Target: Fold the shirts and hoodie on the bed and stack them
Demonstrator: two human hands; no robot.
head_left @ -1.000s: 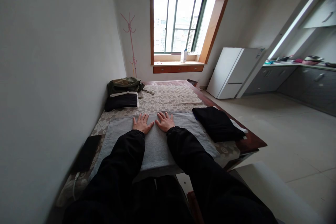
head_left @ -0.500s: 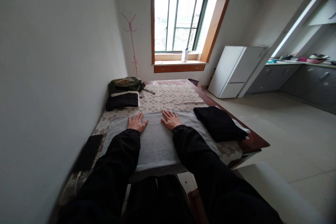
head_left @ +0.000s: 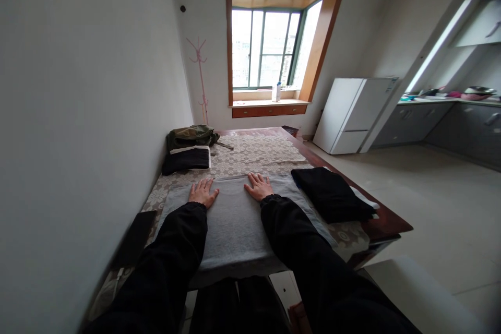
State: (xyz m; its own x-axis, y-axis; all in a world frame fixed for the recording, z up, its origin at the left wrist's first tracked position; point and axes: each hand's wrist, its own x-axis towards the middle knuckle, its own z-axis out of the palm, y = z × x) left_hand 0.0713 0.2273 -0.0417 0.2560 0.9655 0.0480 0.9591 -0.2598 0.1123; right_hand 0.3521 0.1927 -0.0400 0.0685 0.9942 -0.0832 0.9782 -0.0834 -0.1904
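A grey piece of clothing [head_left: 235, 224], perhaps a shirt, lies spread flat on the patterned tablecloth [head_left: 258, 154], its near edge hanging over the front of the table. My left hand [head_left: 202, 192] rests palm down on its far left part, fingers spread. On the far right part lies my right hand [head_left: 259, 187], also flat with the fingers apart. Neither hand grips anything. Right of the garment sits a folded black garment [head_left: 331, 194] with something white under it.
At the left edge lies a black phone or tablet [head_left: 135, 237] with a white cable. Behind it are a folded black cloth [head_left: 188, 159] and a dark green bag [head_left: 191, 136] against the wall. A white stool or bench [head_left: 415, 292] stands at the right front.
The view has tipped up slightly, so everything sits lower. My right hand has shifted a little to the right on the grey cloth; both hands stay flat on it.
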